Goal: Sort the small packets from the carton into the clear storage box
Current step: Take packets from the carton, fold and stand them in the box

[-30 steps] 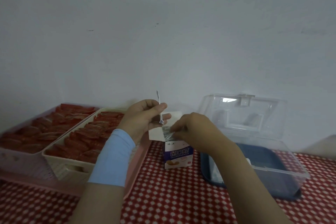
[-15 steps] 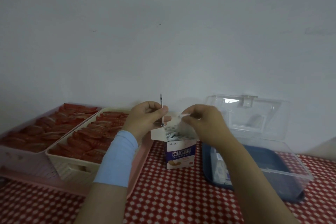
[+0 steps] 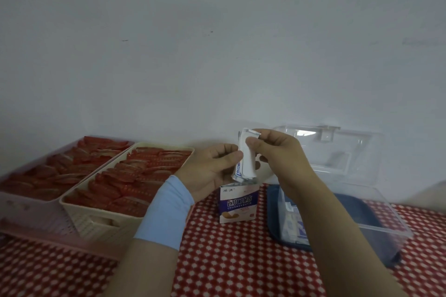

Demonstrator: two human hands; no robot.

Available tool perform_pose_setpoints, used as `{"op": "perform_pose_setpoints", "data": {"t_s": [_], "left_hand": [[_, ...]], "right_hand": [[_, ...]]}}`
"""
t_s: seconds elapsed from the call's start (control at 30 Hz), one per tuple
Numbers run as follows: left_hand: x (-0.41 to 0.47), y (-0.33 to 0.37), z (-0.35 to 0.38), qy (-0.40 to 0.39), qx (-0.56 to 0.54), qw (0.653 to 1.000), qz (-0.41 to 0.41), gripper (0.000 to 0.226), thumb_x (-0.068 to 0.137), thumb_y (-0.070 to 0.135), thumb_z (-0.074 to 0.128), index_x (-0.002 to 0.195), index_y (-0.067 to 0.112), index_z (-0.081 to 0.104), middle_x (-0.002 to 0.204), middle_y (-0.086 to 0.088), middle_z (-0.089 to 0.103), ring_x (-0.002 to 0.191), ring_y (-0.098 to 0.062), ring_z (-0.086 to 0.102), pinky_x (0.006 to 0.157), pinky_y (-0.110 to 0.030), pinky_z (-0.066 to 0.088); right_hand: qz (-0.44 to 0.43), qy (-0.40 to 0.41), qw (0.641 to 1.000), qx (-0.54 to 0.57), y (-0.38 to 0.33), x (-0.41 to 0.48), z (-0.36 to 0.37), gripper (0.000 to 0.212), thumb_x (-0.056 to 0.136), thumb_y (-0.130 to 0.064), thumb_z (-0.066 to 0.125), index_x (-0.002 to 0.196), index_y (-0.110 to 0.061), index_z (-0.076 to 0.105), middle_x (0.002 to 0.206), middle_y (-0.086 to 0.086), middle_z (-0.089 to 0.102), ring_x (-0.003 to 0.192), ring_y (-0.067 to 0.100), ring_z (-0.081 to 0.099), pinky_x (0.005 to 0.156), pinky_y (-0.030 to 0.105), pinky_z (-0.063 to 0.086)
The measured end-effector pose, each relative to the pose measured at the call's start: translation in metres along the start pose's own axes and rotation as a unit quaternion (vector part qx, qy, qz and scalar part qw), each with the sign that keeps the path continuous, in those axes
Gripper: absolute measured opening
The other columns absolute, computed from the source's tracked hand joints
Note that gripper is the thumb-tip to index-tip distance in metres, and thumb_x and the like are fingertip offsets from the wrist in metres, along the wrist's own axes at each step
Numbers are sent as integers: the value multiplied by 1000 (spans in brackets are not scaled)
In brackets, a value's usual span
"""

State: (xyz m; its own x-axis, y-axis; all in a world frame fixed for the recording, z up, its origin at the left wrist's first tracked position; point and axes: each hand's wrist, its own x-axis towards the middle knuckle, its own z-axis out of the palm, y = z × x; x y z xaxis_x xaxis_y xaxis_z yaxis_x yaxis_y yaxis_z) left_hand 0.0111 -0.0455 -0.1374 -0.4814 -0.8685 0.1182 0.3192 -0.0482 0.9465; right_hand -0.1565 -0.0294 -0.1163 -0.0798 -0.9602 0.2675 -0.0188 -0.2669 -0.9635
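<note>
packets (image 3: 248, 164) pinched above carton (image 3: 237, 205) by right hand (image 3: 282, 152) | left hand (image 3: 210, 171): grasp cannot be told | few laid in storage box (image 3: 386, 211), most judged left

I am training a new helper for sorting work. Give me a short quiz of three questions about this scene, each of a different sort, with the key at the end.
1. True or false: the lid of the clear storage box is shut.
2. Where is the stack of packets? A) held over the open carton; B) pushed fully down into the carton; C) lying in the clear storage box.
3. Which hand pinches the top end of the stack?

Key: 1 false, the lid stands open. 2 A. 3 the right hand.
</note>
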Motion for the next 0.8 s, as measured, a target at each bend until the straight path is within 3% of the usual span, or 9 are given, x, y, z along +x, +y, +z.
{"op": "perform_pose_setpoints", "data": {"t_s": [0.07, 0.17, 0.3, 0.37, 0.43, 0.53, 0.6, 0.67, 0.8], "left_hand": [[0, -1, 2, -15, -46, 999, -6, 29, 86, 15, 61, 108, -3, 60, 108, -23, 70, 103, -31, 70, 83, -42, 61], [0, -1, 9, -23, -80, 997, -1, 39, 86, 13, 59, 120, -5, 54, 102, -23, 70, 100, -30, 72, 75, -41, 61], [0, -2, 9, 0, -89, 996, 0, 51, 87, 15, 59, 132, -9, 50, 105, -22, 69, 95, -29, 72, 81, -44, 60], [0, -2, 6, 11, -106, 994, 1, 45, 87, 16, 61, 127, -4, 57, 111, -21, 69, 97, -29, 72, 84, -44, 58], [0, 0, 2, 16, -117, 993, 5, 38, 86, 17, 63, 121, 0, 62, 109, -20, 69, 94, -29, 71, 80, -40, 60], [-3, 3, -2, 6, -121, 993, -3, 30, 87, 19, 63, 114, 5, 65, 105, -15, 71, 95, -28, 72, 73, -39, 61], [-5, 4, -3, -11, -120, 993, -5, 22, 88, 18, 64, 106, 6, 68, 106, -15, 71, 97, -30, 72, 70, -38, 61], [-7, 5, -1, -27, -121, 992, -1, 23, 87, 17, 65, 106, 3, 66, 104, -15, 72, 95, -30, 72, 67, -35, 60], [-9, 7, 4, -26, -116, 993, 5, 20, 87, 14, 56, 102, 1, 60, 87, -12, 73, 78, -24, 74, 55, -30, 58]], "right_hand": [[11, -5, 1000, 23, 0, -2, 4, 13, 92, -9, 67, 102, -10, 76, 82, 2, 77, 64, 5, 67, 55, 17, 51], [22, -13, 998, 50, -3, -4, 9, 16, 93, -9, 66, 107, -5, 74, 83, 4, 74, 59, 7, 66, 52, 20, 52], [-10, 17, 998, -56, 0, -2, 10, 29, 90, -21, 73, 118, -20, 65, 112, -3, 66, 77, 13, 70, 56, 19, 54], [-59, 19, 992, -107, -2, -4, 6, 21, 90, -23, 72, 108, -23, 62, 124, -6, 60, 78, 8, 71, 60, 20, 55], [-128, -40, 976, -173, -8, -9, -1, 13, 87, -24, 74, 92, -22, 61, 135, -18, 53, 95, -5, 66, 80, 18, 49], [-149, -157, 939, -269, -19, -18, -3, 39, 65, -31, 91, 86, -31, 59, 150, -31, 34, 130, -13, 39, 93, 10, 36], [-166, -170, 921, -311, -20, -20, 1, 50, 54, -33, 96, 84, -32, 56, 151, -30, 31, 126, -14, 43, 86, 9, 46], [-191, -167, 918, -304, -17, -20, 6, 47, 56, -26, 96, 80, -24, 56, 142, -24, 44, 112, -7, 56, 76, 15, 53], [-229, -151, 916, -295, -12, -17, 7, 39, 62, -17, 92, 74, -16, 55, 117, -14, 56, 92, 5, 63, 64, 17, 52]]}}
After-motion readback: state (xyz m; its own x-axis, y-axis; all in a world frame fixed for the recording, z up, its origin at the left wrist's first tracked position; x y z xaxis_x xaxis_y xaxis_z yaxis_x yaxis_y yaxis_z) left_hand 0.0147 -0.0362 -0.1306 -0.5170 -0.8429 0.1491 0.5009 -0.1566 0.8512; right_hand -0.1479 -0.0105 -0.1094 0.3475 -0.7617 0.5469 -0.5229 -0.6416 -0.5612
